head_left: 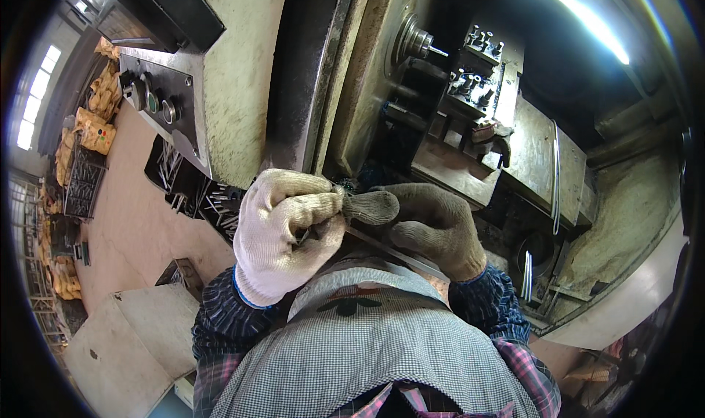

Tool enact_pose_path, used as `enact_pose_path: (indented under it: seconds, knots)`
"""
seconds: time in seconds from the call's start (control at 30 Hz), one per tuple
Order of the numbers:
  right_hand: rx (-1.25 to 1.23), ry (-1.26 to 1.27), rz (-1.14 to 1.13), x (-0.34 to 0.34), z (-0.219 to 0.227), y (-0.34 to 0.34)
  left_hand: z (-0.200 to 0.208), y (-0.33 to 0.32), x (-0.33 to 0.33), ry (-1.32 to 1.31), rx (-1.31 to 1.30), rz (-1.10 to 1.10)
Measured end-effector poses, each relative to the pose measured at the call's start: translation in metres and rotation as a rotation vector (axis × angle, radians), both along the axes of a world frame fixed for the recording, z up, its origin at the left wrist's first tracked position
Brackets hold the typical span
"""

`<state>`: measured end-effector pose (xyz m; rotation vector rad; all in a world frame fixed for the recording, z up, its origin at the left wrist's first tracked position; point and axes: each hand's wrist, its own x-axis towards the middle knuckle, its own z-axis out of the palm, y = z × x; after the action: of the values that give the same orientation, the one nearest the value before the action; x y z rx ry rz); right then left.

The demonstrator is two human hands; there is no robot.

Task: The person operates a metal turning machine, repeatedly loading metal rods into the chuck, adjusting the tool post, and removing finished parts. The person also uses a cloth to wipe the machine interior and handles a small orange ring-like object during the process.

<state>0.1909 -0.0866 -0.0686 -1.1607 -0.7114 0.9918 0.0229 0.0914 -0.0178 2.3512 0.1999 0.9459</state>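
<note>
My left hand (275, 231), in a whitish knitted glove, is closed in a pinch in front of the machine. At its fingertips is a grey, rounded, finger-shaped piece of knit (371, 207); whether it is part of a glove or a loose cloth, I cannot tell. My right hand (444, 231), in a darker, soiled glove, reaches to it from the other side with fingers curled. Anything small between the fingers is hidden. Just below the hands, a thin flat metal strip (400, 255) runs slantwise; its ends are partly covered.
Ahead is a lathe-like machine with a chuck (417, 42) and a bolted tool post (470, 87). A control panel (163, 103) with knobs stands left. Metal rods lie in a dark bin (176, 172); thin rods (527, 275) stand at right. A grey metal cabinet (132, 344) is at lower left.
</note>
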Motion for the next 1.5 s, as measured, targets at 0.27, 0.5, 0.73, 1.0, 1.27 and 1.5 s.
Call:
enact_pose_path:
  seconds: [0.27,0.5,0.73,1.0,1.27,1.5]
  knots:
    - [0.004,-0.219,-0.046,0.001,-0.004,0.002,0.002,0.002,0.003,0.026,0.117,-0.073]
    - [-0.054,0.077,-0.2,0.012,-0.006,-0.006,0.003,0.002,-0.011,-0.158,0.135,0.003]
    - [-0.081,-0.007,-0.196,0.024,-0.018,-0.028,-0.017,0.011,-0.013,-0.161,-0.445,-0.062]
    - [-0.02,-0.353,-0.079,0.033,-0.015,-0.059,-0.029,-0.021,0.043,0.156,-1.471,-0.318]
    - [0.06,-0.053,-0.371,0.048,-0.03,-0.085,-0.078,-0.05,0.104,0.353,-1.744,-0.488]
    - [0.144,0.059,-1.113,0.144,-0.097,-0.129,-0.09,-0.072,0.19,0.397,-0.934,-0.305]
